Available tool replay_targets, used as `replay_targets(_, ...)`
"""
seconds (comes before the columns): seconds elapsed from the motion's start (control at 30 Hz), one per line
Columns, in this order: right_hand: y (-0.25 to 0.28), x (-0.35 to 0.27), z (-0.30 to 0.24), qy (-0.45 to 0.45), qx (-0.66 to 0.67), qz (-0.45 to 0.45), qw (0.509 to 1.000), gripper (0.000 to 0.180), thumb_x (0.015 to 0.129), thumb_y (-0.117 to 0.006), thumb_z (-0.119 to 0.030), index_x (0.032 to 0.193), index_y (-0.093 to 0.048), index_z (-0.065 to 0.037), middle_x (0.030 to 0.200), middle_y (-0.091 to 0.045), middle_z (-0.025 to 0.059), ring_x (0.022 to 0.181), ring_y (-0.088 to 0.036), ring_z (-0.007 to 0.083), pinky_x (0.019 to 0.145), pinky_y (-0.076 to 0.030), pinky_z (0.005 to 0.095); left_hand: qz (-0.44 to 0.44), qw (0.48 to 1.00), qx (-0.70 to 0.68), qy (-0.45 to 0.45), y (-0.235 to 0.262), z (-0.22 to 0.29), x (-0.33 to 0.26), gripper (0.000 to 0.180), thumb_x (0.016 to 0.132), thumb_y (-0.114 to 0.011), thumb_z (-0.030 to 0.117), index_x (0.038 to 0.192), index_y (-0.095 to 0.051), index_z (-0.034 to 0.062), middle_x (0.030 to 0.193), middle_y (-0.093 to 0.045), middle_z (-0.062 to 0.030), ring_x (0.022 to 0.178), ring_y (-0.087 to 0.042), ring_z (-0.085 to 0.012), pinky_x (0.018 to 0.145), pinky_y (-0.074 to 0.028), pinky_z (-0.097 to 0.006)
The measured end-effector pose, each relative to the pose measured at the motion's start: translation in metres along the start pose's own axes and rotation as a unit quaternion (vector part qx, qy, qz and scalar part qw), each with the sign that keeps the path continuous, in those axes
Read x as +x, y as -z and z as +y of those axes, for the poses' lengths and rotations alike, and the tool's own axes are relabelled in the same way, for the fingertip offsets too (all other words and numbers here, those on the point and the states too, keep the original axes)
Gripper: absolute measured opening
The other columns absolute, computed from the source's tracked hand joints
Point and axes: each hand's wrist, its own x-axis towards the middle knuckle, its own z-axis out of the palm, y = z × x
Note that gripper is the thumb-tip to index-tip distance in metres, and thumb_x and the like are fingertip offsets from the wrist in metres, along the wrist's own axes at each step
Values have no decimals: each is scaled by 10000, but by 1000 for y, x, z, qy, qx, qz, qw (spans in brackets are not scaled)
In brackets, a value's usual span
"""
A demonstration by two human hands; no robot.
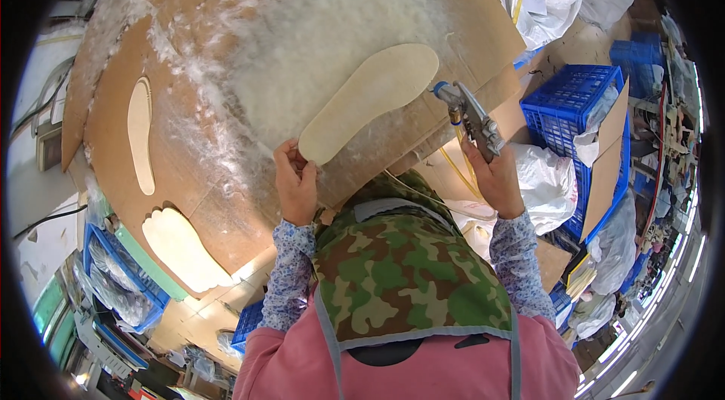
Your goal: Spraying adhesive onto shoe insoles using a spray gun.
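My left hand [295, 183] pinches the heel end of a cream shoe insole [370, 100] and holds it up over a brown cardboard sheet [226, 196] crusted with white fibrous residue. My right hand [495, 173] grips a metal spray gun [470, 115], whose nozzle points at the insole's toe end from the right. A yellow hose [453, 170] runs down from the gun. I wear a camouflage apron over floral sleeves.
Another insole [140, 133] lies on the cardboard at the left, and a stack of insoles [183, 247] sits at its lower left edge. Blue plastic crates [575, 102] with white bags stand to the right. More blue crates [121, 279] sit lower left.
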Motion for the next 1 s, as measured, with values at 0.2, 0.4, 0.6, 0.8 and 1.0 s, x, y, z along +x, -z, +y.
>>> replay_targets(0.2, -13, -21, -19, -30, 24, -46, 998, 173, 903, -597, -126, 1012, -524, -14, 714, -551, 105, 633, -508, 171, 595, -432, 306, -9, 999, 28, -21, 3, 0, 0, 424, 856, -472, -51, 1262, -369, 10, 987, -513, -78, 767, -532, -116, 633, -470, -249)
replay_targets(0.4, -17, -26, -24, -4, 4, -51, 999, 207, 897, -604, -128, 1044, -527, -6, 725, -571, 121, 631, -534, 183, 592, -433, 318, -9, 1000, 6, 10, 4, 1, 1, 421, 841, -499, -50, 1246, -394, -9, 959, -539, -96, 789, -553, -138, 685, -486, -262)
replay_targets(0.6, -8, -7, -4, -4, -9, 16, 1000, 209, 901, -603, -144, 1030, -547, 10, 692, -556, 107, 604, -502, 159, 564, -416, 318, -8, 1000, 9, -4, 3, 4, 1, 410, 841, -495, -45, 1237, -396, -11, 942, -545, -98, 763, -557, -142, 671, -487, -270)
replay_targets(0.8, -3, 6, 2, 51, 5, 49, 997, 234, 904, -601, -133, 1068, -550, 26, 732, -566, 91, 634, -484, 143, 586, -420, 295, -2, 1000, 19, 0, 3, 4, 2, 395, 840, -497, -40, 1224, -409, -13, 946, -552, -98, 754, -559, -145, 659, -487, -275)
replay_targets(1.0, -11, 9, -10, 23, 16, 4, 1000, 244, 901, -604, -119, 1082, -548, 36, 757, -586, 106, 655, -506, 149, 602, -434, 301, 4, 1000, 1, 0, 3, 2, 2, 397, 837, -502, -43, 1222, -410, -18, 954, -550, -94, 796, -556, -141, 683, -499, -269)
